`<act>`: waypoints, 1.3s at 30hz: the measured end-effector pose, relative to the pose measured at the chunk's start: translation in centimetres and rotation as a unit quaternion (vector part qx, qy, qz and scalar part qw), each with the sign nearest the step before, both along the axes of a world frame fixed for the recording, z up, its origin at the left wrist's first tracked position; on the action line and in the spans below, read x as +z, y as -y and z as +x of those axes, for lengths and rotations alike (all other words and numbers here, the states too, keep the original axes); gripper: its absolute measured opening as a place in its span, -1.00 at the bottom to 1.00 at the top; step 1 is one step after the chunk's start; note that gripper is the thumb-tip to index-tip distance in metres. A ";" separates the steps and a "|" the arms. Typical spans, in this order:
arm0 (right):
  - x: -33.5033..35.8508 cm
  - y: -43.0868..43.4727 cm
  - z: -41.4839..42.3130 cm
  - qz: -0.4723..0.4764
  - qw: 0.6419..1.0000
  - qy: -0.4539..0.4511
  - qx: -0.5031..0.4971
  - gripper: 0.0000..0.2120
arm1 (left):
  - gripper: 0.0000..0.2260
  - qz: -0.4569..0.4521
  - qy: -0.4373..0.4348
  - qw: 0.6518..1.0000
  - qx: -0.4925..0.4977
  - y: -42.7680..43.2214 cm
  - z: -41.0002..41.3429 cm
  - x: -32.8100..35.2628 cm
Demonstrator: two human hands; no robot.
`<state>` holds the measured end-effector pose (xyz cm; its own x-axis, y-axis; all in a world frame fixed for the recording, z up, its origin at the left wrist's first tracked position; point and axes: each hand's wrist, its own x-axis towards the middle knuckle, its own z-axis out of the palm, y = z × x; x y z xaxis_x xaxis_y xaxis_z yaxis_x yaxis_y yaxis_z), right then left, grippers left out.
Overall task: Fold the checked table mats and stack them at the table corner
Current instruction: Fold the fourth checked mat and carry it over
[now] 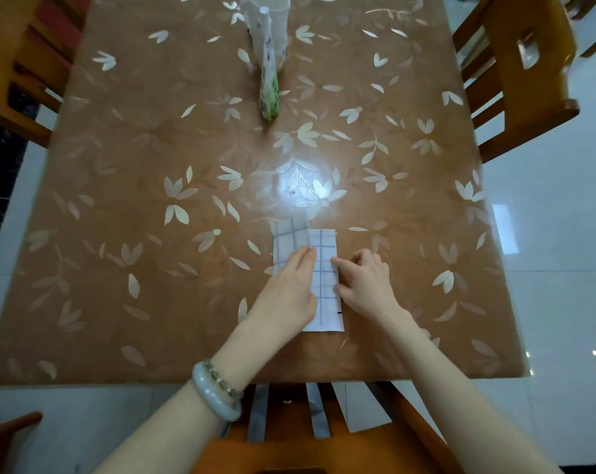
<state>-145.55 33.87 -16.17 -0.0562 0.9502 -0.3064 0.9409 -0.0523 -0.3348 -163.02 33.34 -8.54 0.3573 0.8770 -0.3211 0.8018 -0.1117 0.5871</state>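
A white checked table mat (pixel 325 268) with thin grey grid lines lies folded into a narrow strip near the table's front edge, its left flap partly raised and translucent. My left hand (pixel 288 292) lies flat on the mat's left half, fingers straight, pressing it down. At the mat's right edge my right hand (pixel 366 282) pinches the edge with curled fingers. The table (pixel 153 200) is brown with a pale leaf pattern. No other mats show on the table.
A clear plastic jug (pixel 272 15) and a green-and-white packet (pixel 269 94) stand at the table's far middle. Wooden chairs (pixel 519 80) flank the table on both sides, and another chair (pixel 289 425) sits right below me. The floor is glossy white tile.
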 end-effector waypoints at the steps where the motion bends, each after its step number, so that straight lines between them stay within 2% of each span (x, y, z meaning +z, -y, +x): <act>1: -0.1 0.1 0.1 0.004 1.000 -0.009 -0.012 -0.54 | -0.41 -0.005 -0.005 1.000 -0.008 0.1 1.1 -0.5; 5: -0.5 0.4 0.4 0.013 0.998 -0.032 -0.053 -0.67 | -0.49 -0.006 0.011 1.000 -0.016 0.3 4.6 -2.9; 9: -0.8 0.5 0.6 0.034 0.996 -0.030 -0.074 -0.55 | -0.52 0.006 0.016 1.000 -0.013 0.4 6.0 -4.8; 14: -1.2 0.9 1.0 0.047 0.994 -0.037 -0.093 -0.56 | -0.48 0.012 0.020 1.000 -0.016 0.7 6.3 -6.2; 19: -1.8 0.9 1.6 0.038 0.996 -0.041 -0.073 -0.56 | -0.45 -0.021 0.067 0.997 0.007 0.9 5.3 -6.9; 21: -1.8 0.9 2.0 0.035 0.996 -0.063 -0.059 -0.54 | -0.52 0.015 0.073 0.997 0.011 0.7 3.6 -6.6; 23: -1.2 0.8 2.6 0.049 0.986 -0.132 -0.094 -0.55 | -0.58 0.095 0.053 0.994 0.030 0.2 1.0 -7.0; 25: -0.7 0.6 2.8 0.082 0.970 -0.183 -0.140 -0.57 | -0.53 0.140 0.003 0.988 0.059 -0.6 -2.1 -7.9; 26: -0.5 0.5 2.5 0.112 0.970 -0.172 -0.133 -0.58 | -0.50 0.144 -0.027 0.987 0.059 -1.1 -3.3 -8.6; 28: -0.9 0.1 1.3 0.155 0.980 -0.116 -0.056 -0.54 | -0.45 0.149 -0.090 0.985 0.013 -1.9 -4.7 -9.6; 32: -2.7 -1.1 -1.7 0.125 0.985 0.019 0.118 -0.43 | -0.39 0.148 -0.188 0.967 -0.088 -3.2 -4.2 -10.9; 35: -3.9 -2.0 -2.2 0.100 0.982 0.071 0.142 -0.37 | -0.35 0.146 -0.224 0.958 -0.103 -3.6 -3.7 -11.3; 39: -4.7 -2.4 -1.5 0.063 0.983 0.089 0.150 -0.29 | -0.31 0.146 -0.235 0.955 -0.112 -3.5 -3.6 -12.0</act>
<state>-147.03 36.23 -20.86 -0.2961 0.9299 -0.2181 0.9518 0.2682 -0.1489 -166.66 36.85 -20.52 0.4234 0.8719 -0.2461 0.9056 -0.4152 0.0869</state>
